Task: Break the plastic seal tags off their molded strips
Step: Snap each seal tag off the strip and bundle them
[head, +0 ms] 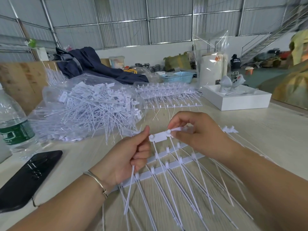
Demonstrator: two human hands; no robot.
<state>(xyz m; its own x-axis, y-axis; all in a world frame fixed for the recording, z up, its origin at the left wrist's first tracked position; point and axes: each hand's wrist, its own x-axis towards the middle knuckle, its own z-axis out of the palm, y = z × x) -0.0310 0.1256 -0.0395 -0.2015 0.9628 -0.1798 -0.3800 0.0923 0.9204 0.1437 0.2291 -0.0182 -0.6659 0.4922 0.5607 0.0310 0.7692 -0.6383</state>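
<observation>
A white seal tag (159, 136) with a flat head and a long thin tail is held up above the table's middle. My left hand (128, 157) pinches its left end and grips loose white tails in the curled fingers. My right hand (195, 134) pinches the tag's right end, where it joins the molded strip (173, 165). That white strip lies on the table below both hands, with several thin tails fanning toward me. More of it shows past my right hand (230, 129).
A clear bag heaped with loose tags (93, 107) lies at the left. Stacked unbroken strips (168, 94) lie behind. A water bottle (13, 125) and a black phone (28, 177) are at the left edge; a white box (236, 99) at the right; a blue basket (178, 77) and dark cloth (103, 67) behind.
</observation>
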